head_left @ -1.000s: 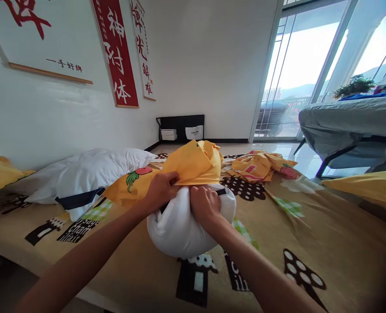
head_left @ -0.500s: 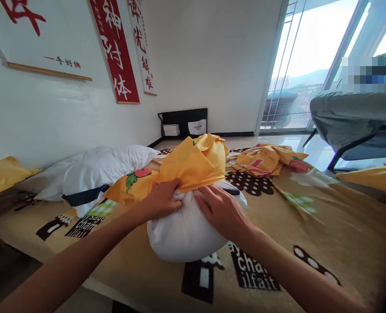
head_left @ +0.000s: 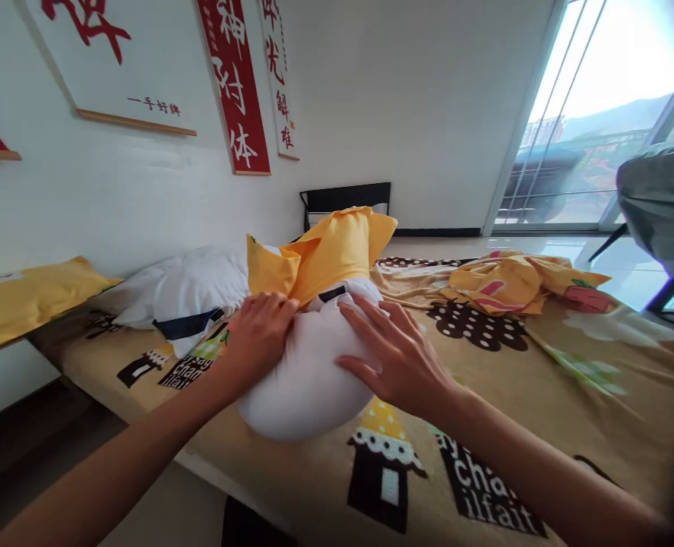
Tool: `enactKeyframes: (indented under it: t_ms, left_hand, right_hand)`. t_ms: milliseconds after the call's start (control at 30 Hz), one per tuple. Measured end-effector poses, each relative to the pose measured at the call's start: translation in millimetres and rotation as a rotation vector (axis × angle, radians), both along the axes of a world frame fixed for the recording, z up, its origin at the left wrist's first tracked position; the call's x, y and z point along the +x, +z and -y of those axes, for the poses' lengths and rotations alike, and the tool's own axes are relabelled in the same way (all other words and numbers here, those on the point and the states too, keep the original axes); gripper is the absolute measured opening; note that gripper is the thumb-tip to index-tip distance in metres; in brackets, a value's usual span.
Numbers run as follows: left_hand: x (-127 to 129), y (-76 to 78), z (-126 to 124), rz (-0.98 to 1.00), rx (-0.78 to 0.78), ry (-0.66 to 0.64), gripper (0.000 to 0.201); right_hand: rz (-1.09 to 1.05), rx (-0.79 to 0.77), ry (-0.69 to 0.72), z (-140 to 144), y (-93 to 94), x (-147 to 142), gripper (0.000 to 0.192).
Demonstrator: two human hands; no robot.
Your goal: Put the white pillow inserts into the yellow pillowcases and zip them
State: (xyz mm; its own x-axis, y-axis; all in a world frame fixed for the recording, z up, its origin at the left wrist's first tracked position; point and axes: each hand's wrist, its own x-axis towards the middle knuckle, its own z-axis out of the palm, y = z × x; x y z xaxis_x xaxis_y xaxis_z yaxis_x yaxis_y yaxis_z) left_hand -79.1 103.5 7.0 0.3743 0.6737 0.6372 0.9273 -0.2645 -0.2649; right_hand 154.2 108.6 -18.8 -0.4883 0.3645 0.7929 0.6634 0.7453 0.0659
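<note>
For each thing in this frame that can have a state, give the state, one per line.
Left hand: grip closed on yellow pillowcase.
Right hand: open, flat on white pillow.
White pillow: far end inside the case.
Second pillow: bare, lying by the wall.
Other yellow case: crumpled on the bed.

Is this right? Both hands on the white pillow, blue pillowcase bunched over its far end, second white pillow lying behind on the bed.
Not quite: the pillowcase is yellow, not blue, as the head view shows. The rest holds: left hand and right hand are on the white pillow, the case bunched over its far end, with a second white pillow behind on the bed.
</note>
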Motion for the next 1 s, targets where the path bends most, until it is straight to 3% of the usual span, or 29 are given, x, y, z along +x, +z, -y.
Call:
enactKeyframes:
  t_ms: [233, 333, 400, 500, 633, 700, 800, 1000]
  left_hand:
    - [9.7, -2.6, -22.6, 0.089, -0.138, 0.102, 0.02]
    - [12.0, -6.7, -28.1, 0.265, -0.2, 0.005, 0.017]
    - [12.2, -11.9, -30.7, 0.479, -0.226, -0.093, 0.019]
    - [10.5, -18.5, -33.3, 0.728, -0.204, -0.198, 0.022]
    - [1.3, -18.9, -32.3, 0.872, -0.215, -0.284, 0.025]
    - [-5.0, -18.4, -28.0, 0.916, -0.24, -0.3, 0.027]
    - [-9.6, -19.1, -17.1, 0.828, -0.199, -0.258, 0.028]
    - [6.9, -11.5, 3.7, 0.216, -0.11, -0.057, 0.023]
  right_hand:
    - [-0.302, 0.016, -0.001, 9.1, -34.2, -8.6, 0.076]
    - [-0.198, 0.068, -0.002, 6.9, -40.2, -8.8, 0.073]
    - [-0.07, 0.066, 0.041, 3.2, -36.5, -10.1, 0.071]
    - [0.056, -0.059, 0.112, -3.8, -21.9, -16.2, 0.062]
    - [0.166, -0.254, 0.143, -14.6, 2.1, -35.0, 0.047]
    - [0.217, -0.344, 0.089, -21.6, 9.7, -48.6, 0.04]
    - [0.274, -0.441, -0.055, -33.5, 12.7, -69.8, 0.032]
    - [0.224, -0.507, -0.234, -46.8, 5.0, -87.3, 0.029]
